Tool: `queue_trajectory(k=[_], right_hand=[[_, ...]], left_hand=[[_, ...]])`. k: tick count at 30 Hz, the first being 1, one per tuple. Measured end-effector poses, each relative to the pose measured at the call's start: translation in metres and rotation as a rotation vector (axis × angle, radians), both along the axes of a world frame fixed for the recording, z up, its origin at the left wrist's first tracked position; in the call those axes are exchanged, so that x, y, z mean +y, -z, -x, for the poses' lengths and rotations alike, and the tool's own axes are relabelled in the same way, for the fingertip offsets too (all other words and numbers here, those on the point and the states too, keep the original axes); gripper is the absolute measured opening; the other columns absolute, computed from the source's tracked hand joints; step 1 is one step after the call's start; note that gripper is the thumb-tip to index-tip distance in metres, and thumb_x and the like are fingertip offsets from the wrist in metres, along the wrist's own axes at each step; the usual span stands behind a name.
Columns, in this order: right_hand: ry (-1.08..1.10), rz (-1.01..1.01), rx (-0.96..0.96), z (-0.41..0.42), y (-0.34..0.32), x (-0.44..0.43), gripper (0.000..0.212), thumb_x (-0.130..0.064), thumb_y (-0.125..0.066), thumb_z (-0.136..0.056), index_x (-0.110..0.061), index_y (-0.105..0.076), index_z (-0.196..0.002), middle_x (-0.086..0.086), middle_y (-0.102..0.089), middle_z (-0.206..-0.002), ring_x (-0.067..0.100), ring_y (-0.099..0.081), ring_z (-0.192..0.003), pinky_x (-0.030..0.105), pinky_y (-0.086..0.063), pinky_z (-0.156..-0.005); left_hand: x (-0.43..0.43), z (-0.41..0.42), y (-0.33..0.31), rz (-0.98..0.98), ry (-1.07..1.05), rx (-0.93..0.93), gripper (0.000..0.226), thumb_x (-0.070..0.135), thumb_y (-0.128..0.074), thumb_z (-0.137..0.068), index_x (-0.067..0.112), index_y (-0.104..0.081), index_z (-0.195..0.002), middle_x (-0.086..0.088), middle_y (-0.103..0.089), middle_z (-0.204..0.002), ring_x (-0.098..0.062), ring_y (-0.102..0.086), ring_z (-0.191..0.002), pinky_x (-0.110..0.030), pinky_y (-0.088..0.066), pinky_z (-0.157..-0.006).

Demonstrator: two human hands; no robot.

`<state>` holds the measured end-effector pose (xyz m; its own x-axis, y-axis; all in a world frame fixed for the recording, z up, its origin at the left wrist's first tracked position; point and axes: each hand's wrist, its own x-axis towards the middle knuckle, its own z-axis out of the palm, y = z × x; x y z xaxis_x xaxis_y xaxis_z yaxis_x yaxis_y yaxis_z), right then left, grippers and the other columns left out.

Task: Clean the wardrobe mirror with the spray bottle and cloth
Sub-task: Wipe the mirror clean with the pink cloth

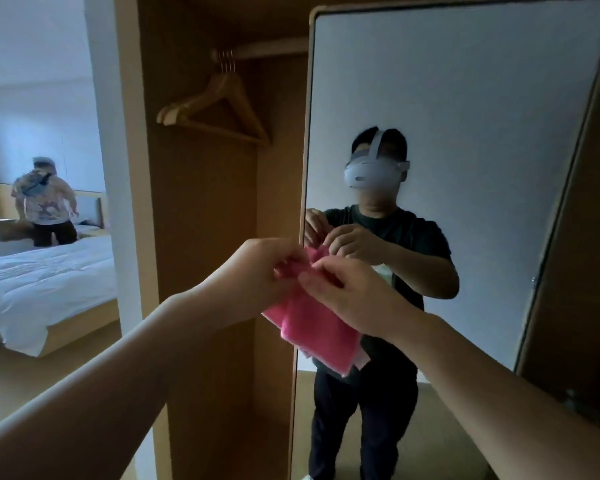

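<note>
The left hand (267, 268) and right hand (350, 296) both pinched the top of the pink cloth (312, 337), which hung down. The mirror (465, 98) stood just ahead, nearer the right hand.

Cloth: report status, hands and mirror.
Left hand and right hand both pinch cloth, bunched, before mirror left edge. No spray bottle seen. Nothing blocking glass.
</note>
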<state>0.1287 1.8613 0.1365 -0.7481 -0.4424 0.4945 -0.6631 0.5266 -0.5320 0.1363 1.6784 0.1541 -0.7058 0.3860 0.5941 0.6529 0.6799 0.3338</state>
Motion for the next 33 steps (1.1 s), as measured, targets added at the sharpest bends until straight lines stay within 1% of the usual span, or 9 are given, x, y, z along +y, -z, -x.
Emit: queue_trajectory(k=[3,8,10,14,18,23,27,31,33], right_hand=[[0.071,-0.147,-0.087,-0.001,-0.025,0.013,0.029,-0.04,-0.079,-0.073,-0.021,-0.065,-0.089,-0.007,-0.069,-0.08,0.004,-0.066,-0.073,0.022,-0.057,-0.068],[0.225,0.329,0.008,-0.005,-0.043,-0.002,0.02,-0.003,-0.08,-0.069,0.0,-0.063,-0.079,0.007,-0.064,-0.069,0.014,-0.061,-0.059,0.019,-0.052,-0.054],[0.278,0.395,0.127,-0.004,-0.051,-0.015,0.016,0.005,-0.072,-0.067,0.0,-0.061,-0.078,0.017,-0.066,-0.082,0.03,-0.064,-0.067,0.035,-0.056,-0.057],[0.39,0.382,0.374,-0.005,-0.073,-0.024,0.018,0.0,-0.062,-0.077,-0.018,-0.061,-0.079,0.003,-0.063,-0.071,0.02,-0.06,-0.057,0.029,-0.046,-0.048],[0.112,0.299,0.266,-0.011,-0.085,-0.021,0.042,-0.029,-0.071,-0.077,-0.031,-0.058,-0.117,-0.005,-0.066,-0.101,0.011,-0.065,-0.091,0.028,-0.055,-0.078],[0.148,0.195,0.58,-0.004,-0.111,-0.007,0.045,-0.022,-0.07,-0.085,-0.029,-0.053,-0.126,-0.011,-0.055,-0.118,0.004,-0.054,-0.112,0.016,-0.045,-0.093],[0.288,0.041,0.721,0.008,-0.159,0.013,0.053,-0.012,-0.058,-0.093,-0.021,-0.042,-0.142,-0.003,-0.054,-0.129,0.008,-0.051,-0.12,0.02,-0.043,-0.103],[0.312,-0.03,0.784,0.009,-0.215,0.029,0.042,-0.008,-0.055,-0.094,-0.024,-0.047,-0.131,-0.007,-0.063,-0.102,0.006,-0.062,-0.091,0.023,-0.055,-0.081],[0.313,-0.067,0.836,0.013,-0.244,0.034,0.035,-0.004,-0.052,-0.092,-0.023,-0.054,-0.121,-0.005,-0.062,-0.1,0.007,-0.06,-0.088,0.021,-0.052,-0.073]], left_hand=[[-0.014,0.004,-0.022,-0.1,-0.021,0.022,0.014,0.017,-0.071,-0.083,0.02,-0.068,-0.097,0.009,-0.066,-0.089,-0.007,-0.064,-0.082,-0.029,-0.057,-0.075],[-0.022,0.007,-0.051,-0.188,0.063,0.016,0.014,0.014,-0.07,-0.081,0.018,-0.063,-0.091,0.005,-0.064,-0.086,-0.013,-0.063,-0.075,-0.026,-0.055,-0.064],[-0.016,0.008,-0.059,-0.169,0.104,0.008,0.013,0.019,-0.07,-0.081,0.021,-0.061,-0.089,0.009,-0.062,-0.083,-0.007,-0.061,-0.071,-0.014,-0.048,-0.054],[-0.002,0.012,-0.075,-0.199,0.114,0.058,0.013,0.022,-0.063,-0.089,0.028,-0.057,-0.079,0.012,-0.06,-0.078,0.0,-0.056,-0.065,-0.005,-0.042,-0.049],[0.011,0.015,-0.099,-0.364,0.063,0.125,0.019,0.018,-0.055,-0.09,0.028,-0.056,-0.073,0.007,-0.06,-0.072,-0.004,-0.056,-0.061,-0.007,-0.04,-0.044],[0.03,0.014,-0.128,-0.532,0.192,-0.009,0.007,0.017,-0.059,-0.089,0.017,-0.065,-0.093,-0.003,-0.072,-0.082,-0.019,-0.071,-0.077,-0.039,-0.061,-0.075],[0.039,0.013,-0.16,-0.514,0.218,0.006,0.011,0.023,-0.061,-0.091,0.015,-0.065,-0.099,-0.006,-0.073,-0.089,-0.023,-0.072,-0.085,-0.043,-0.06,-0.08],[0.038,0.023,-0.178,-0.531,0.094,0.139,0.017,0.033,-0.059,-0.093,0.02,-0.067,-0.099,0.008,-0.07,-0.083,-0.003,-0.066,-0.075,-0.016,-0.051,-0.062],[0.035,0.034,-0.178,-0.504,-0.069,0.226,0.014,0.028,-0.059,-0.093,0.02,-0.065,-0.102,0.011,-0.066,-0.085,-0.003,-0.062,-0.076,-0.017,-0.046,-0.062]])
